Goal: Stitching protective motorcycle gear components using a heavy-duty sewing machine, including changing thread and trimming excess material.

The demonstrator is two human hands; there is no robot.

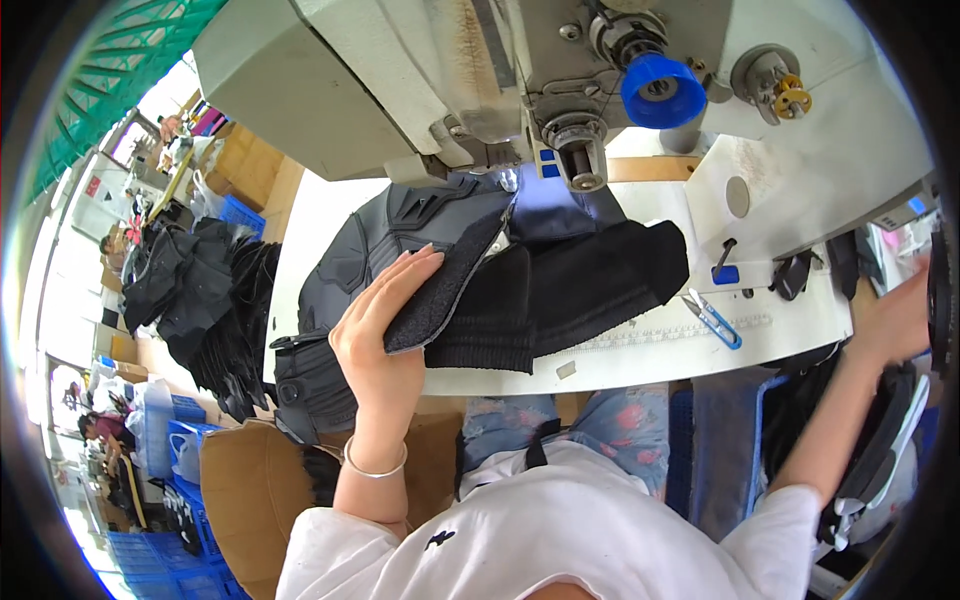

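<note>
In the head view, I see my left hand (378, 325) laid along a fuzzy strip (432, 298), fingers nearly straight and together; the thumb is hidden, so I cannot tell whether it pinches. My right hand (893, 315) is far off at the right, blurred, its grip unclear. I judge the strip is best kept flat, fingertips clear of the sewing machine (640, 95). The padded piece (345, 262) lies on the white table (810, 335), black, ribbed and moulded, its near-left end overhanging the edge.
</note>
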